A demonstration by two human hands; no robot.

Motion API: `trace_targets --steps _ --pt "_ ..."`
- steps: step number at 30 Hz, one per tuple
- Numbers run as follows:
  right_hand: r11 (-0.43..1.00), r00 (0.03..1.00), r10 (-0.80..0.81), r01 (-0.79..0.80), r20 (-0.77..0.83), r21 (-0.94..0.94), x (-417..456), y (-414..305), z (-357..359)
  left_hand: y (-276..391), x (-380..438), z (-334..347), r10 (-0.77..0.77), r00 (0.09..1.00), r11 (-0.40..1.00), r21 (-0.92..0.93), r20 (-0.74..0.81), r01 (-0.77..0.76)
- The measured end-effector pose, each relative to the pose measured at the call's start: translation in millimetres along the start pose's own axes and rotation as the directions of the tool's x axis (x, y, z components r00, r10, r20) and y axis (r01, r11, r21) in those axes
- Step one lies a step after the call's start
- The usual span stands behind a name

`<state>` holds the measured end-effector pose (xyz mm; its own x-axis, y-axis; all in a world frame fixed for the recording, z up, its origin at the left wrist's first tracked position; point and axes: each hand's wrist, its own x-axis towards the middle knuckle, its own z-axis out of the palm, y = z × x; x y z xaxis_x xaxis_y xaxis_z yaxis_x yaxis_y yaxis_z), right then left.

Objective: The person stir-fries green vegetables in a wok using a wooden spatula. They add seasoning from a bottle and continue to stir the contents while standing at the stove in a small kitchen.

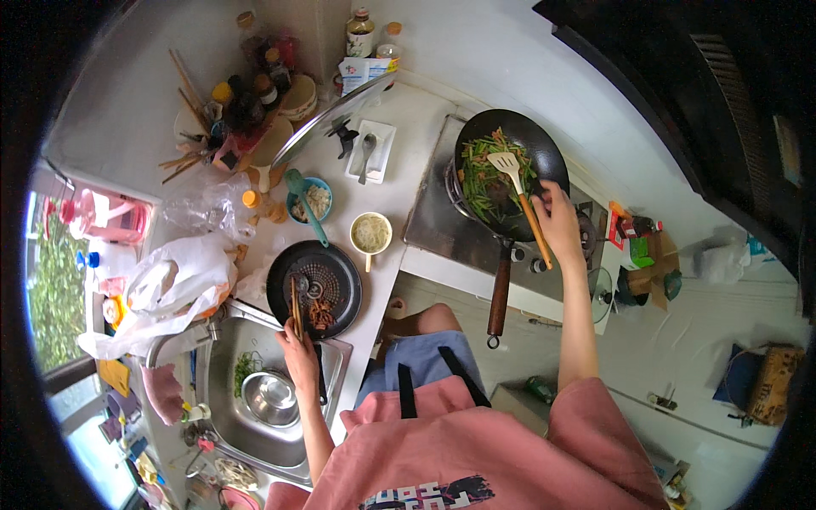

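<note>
My left hand (299,360) is closed around wooden chopsticks (296,311) over the rim of a black frying pan (347,274). Browned meat pieces (320,314) lie in that pan, and a dark spoon bowl (301,283) shows beside the chopstick tips. On the stove, a black wok (549,150) with a wooden handle (501,293) contains green vegetable stalks with brown bits (481,185). A slotted spatula (507,164) with a wooden handle leans across it. My slightly blurred right hand (556,220) is right beside the spatula's handle; whether it grips it is unclear.
Near the frying pan stand a blue bowl (320,199) with a green spatula across it and a handled cup (371,233) of pale shreds. A glass lid (331,121) stands tilted behind. The sink (236,408) holds a metal bowl (270,398). A range hood (676,83) overhangs the stove.
</note>
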<state>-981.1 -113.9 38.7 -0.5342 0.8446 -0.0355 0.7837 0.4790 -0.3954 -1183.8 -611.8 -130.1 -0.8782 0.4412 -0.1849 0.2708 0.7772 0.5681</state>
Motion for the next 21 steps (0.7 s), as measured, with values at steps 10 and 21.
trace_targets --steps 10,21 --pt "0.972 0.967 0.220 -0.228 0.127 0.054 -66 65 24 13 10 -4 0.002 1.000 0.997 0.083 0.007 -0.003" --pt "0.955 0.977 0.018 -0.080 -0.211 -0.286 -63 25 -13 36 21 -28 0.136 0.985 0.975 0.188 -0.106 -0.114"
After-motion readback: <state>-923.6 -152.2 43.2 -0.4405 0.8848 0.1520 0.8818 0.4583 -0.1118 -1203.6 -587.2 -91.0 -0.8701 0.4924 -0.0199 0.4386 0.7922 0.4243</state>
